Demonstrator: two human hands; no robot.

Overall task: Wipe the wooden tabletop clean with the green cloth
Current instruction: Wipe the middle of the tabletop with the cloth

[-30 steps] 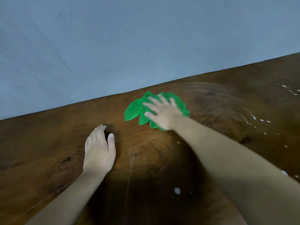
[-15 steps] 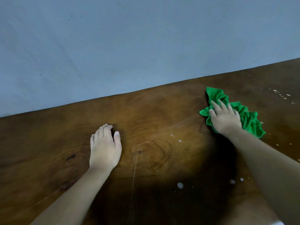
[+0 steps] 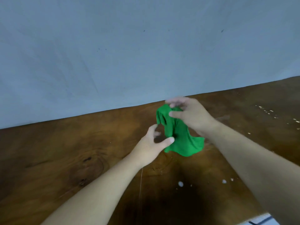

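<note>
While both bare forearms reach forward from the bottom of the view, a dark shadow falls on the wooden tabletop (image 3: 65,151) between them, with a few pale droplets (image 3: 180,183) lying in it, nearer the viewer than either hand. Beyond the shadow, the left hand (image 3: 151,145) is raised with its thumb and fingers curved into an open claw; the thumb tip touches the lower left edge of the green cloth (image 3: 180,137), while the fingers are blurred, so whether they pinch the fabric cannot be told. Just to the right of that hand and a little farther off, the cloth hangs bunched and draped; its lower hem looks to be just above the wood, though contact is hard to judge. Higher and farther still, the right hand (image 3: 193,116) grips the top of the cloth, thumb pressed against the green folds and fingers curled over them, the fingertips smeared by motion. To the right of this hand, small pale specks (image 3: 266,111) dot the table. Past both hands, the table's far edge meets a plain blue-grey wall (image 3: 129,46).
</note>
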